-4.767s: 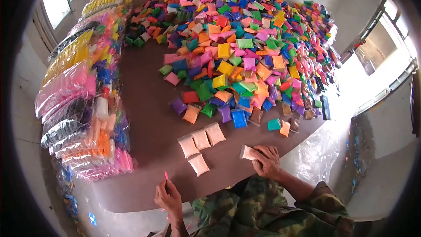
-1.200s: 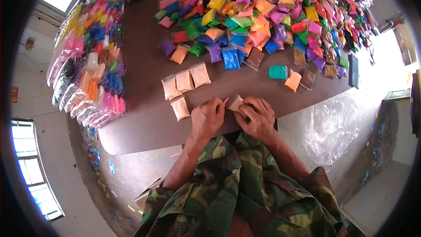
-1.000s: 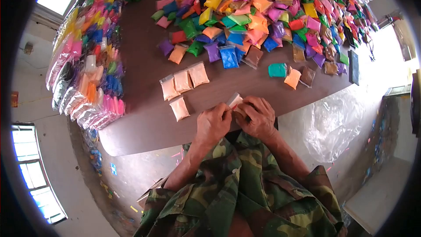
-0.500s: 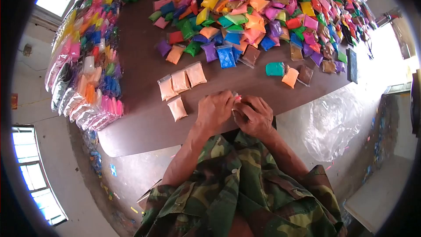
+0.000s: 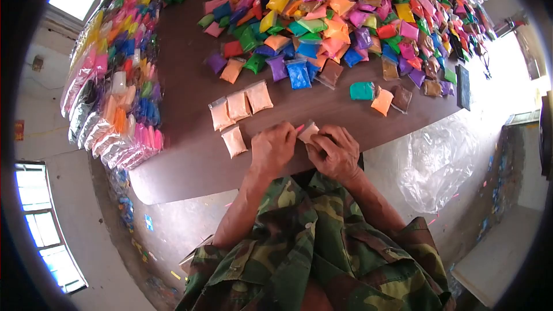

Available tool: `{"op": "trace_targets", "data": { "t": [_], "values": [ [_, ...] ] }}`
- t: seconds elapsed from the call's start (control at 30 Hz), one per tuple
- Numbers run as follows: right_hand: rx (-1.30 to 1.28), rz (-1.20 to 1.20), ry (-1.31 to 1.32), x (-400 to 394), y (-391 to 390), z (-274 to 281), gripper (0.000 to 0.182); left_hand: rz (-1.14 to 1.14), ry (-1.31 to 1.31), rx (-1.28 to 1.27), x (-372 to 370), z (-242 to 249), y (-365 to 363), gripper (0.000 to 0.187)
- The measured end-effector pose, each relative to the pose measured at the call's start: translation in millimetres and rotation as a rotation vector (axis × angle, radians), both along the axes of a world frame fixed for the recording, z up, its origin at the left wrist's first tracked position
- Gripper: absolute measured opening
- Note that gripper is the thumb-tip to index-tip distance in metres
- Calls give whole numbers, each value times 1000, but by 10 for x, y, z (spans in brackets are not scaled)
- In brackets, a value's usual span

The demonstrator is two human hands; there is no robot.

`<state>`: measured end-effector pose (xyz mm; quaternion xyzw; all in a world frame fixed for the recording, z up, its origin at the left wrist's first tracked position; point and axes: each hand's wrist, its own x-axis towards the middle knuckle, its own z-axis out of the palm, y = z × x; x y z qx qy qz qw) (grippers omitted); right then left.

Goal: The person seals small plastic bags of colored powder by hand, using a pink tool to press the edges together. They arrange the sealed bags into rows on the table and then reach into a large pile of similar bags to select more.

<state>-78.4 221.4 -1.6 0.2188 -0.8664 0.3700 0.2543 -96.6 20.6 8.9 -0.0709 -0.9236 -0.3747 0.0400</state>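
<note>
My right hand (image 5: 334, 152) grips a small peach-coloured packet (image 5: 308, 132) at the near edge of the brown table (image 5: 190, 103). My left hand (image 5: 272, 148) pinches a thin pink stick (image 5: 299, 129) whose tip touches the packet's left corner. Both hands meet over the table edge. Left of them lie several more peach packets (image 5: 239, 106), three in a row and one (image 5: 234, 141) below. Camouflage sleeves cover both arms.
A large heap of small coloured packets (image 5: 340, 17) fills the far half of the table. Clear bags packed with sorted packets (image 5: 115, 92) are stacked along the left edge. A teal packet (image 5: 362, 90), an orange one and a brown one lie apart at right. A clear plastic bag (image 5: 435, 164) hangs below the table.
Since 4.8 s ago my left hand has brought the pink stick up from below the table to the packet. In the last second the hands closed together, then parted slightly so the packet shows again.
</note>
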Motion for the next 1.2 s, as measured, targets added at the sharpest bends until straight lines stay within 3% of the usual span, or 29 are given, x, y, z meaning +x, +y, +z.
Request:
{"op": "trace_targets", "data": {
  "t": [0.23,0.37,0.67,0.77,0.87,1.07,1.2],
  "values": [
    [-4,-9,-4,-2,-22,-4,28,-3,46,84,216,134,32,10],
    [7,-10,-23,5,-18,4,28,122,44,-68,177,-53,-64,11],
    [-11,-14,-100,10,-19,62,18,71,52,128,317,177,68,10],
    [-14,-18,-113,0,-24,63,15,59,80,117,333,-81,100,9],
    [-25,-21,-136,-2,-2,49,14,118,121,-79,204,-70,14,8],
    [-7,-33,-218,-32,1,5,11,66,61,76,268,199,60,9],
    [-20,-36,-222,-41,-6,21,10,53,56,60,373,-6,93,9]
  ]
}}
